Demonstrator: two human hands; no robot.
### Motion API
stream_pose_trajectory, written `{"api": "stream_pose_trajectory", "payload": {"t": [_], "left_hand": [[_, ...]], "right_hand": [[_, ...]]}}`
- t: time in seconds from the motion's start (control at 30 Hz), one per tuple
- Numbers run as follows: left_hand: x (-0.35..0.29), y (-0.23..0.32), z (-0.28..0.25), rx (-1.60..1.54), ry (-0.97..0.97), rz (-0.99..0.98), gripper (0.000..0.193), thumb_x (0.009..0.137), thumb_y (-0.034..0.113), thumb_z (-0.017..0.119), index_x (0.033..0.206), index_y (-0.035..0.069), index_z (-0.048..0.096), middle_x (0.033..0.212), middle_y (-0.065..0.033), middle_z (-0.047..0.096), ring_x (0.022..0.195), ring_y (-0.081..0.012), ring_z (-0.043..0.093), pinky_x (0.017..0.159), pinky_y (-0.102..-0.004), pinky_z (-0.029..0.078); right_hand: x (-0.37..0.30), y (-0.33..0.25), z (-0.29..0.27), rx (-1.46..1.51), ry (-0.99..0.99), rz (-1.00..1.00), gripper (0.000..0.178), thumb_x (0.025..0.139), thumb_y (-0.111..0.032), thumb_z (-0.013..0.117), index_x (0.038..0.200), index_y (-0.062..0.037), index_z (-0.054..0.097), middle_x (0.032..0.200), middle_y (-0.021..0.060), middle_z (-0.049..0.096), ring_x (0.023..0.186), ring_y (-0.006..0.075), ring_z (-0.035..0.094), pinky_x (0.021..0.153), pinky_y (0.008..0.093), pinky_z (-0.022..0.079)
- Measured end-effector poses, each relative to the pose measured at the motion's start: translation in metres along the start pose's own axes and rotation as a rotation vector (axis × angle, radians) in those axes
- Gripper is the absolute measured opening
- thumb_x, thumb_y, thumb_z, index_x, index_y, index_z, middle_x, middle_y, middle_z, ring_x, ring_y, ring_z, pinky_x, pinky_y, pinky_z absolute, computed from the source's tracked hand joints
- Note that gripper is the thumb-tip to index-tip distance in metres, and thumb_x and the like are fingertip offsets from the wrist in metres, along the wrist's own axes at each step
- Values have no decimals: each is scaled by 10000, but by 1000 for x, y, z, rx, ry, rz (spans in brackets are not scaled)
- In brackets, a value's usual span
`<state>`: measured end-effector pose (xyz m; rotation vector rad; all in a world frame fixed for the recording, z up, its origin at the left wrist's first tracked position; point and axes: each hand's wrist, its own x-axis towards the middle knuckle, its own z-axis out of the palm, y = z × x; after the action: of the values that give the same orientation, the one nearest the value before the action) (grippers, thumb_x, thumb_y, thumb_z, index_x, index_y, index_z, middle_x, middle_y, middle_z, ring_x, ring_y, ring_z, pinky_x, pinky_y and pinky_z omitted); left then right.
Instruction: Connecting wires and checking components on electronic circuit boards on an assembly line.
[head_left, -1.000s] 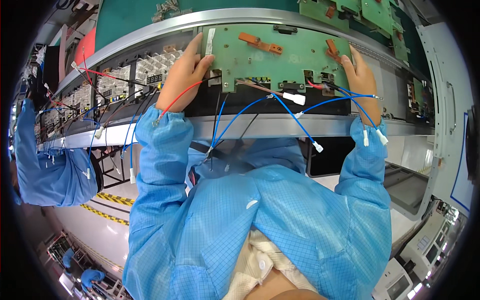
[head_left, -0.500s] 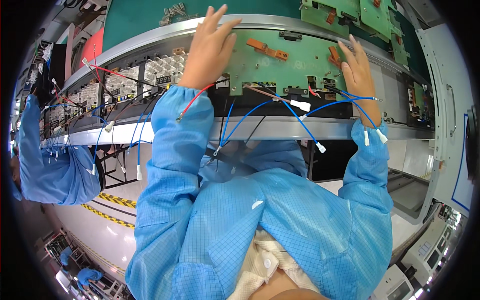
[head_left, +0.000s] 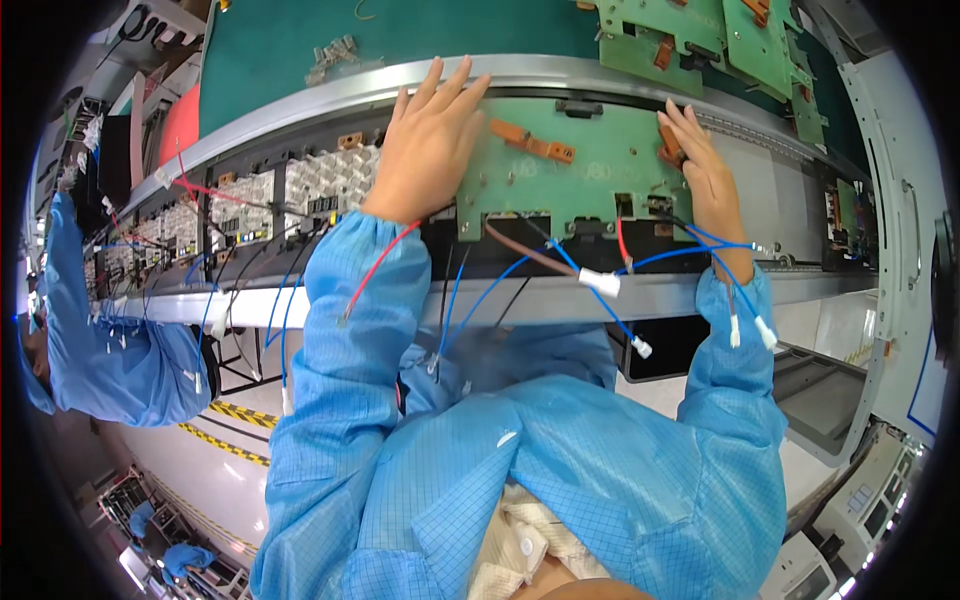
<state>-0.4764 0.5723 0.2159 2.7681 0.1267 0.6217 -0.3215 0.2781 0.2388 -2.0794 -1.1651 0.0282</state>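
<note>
The green circuit board (head_left: 600, 150) already lies flat between the metal rails (head_left: 540, 66); its white connectors (head_left: 600, 283) hang free, so connecting them seems left undone. The left hand (head_left: 428, 140) spreads loosely over its left end; the right hand (head_left: 708, 170), fingers straight, rests along its right edge, clenching nothing.

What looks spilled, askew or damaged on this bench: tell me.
Only the small silvery parts look untidy: they lie loosely scattered on the green surface, perhaps on purpose. The green circuit board between the hands shows no visible damage.
</note>
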Motion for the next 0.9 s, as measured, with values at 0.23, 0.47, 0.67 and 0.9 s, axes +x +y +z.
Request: {"api": "stream_pose_trajectory", "payload": {"t": [0.23, 0.47, 0.67, 0.9], "left_hand": [[-4, 2, -3, 14, -42, -43, 391, 946, 223, 473, 1321, 124, 520, 1438, -100, 431, 1354, -346, 339, 1097, -559, 249], [-5, -11, 6, -121, -120, -64, 433, 981, 262, 431, 1405, 179, 435, 1509, -96, 329, 1421, -335, 216, 1127, -559, 150], [-7, -17, 4, -203, -132, -41, 438, 982, 237, 422, 1416, 180, 412, 1525, -95, 293, 1433, -329, 180, 1127, -578, 119], [-9, -7, -3, -120, -95, -17, 409, 957, 182, 437, 1364, 167, 477, 1449, -102, 412, 1391, -347, 277, 1110, -575, 187]], "right_hand": [[1, -8, 5, -30, -16, 54, 525, 821, -98, 361, 1312, -64, 544, 1424, 100, 464, 1388, 316, 319, 1157, 464, 139], [0, 17, 9, -59, -39, 26, 479, 894, -157, 360, 1346, -88, 505, 1462, 78, 422, 1409, 295, 284, 1155, 494, 77], [6, 8, 7, -64, -48, 2, 433, 961, -200, 377, 1362, -72, 479, 1453, 90, 429, 1405, 289, 290, 1154, 478, 90], [5, 5, 11, -73, -39, 29, 414, 993, -230, 357, 1344, -59, 493, 1439, 115, 439, 1400, 290, 299, 1157, 447, 111]]}}
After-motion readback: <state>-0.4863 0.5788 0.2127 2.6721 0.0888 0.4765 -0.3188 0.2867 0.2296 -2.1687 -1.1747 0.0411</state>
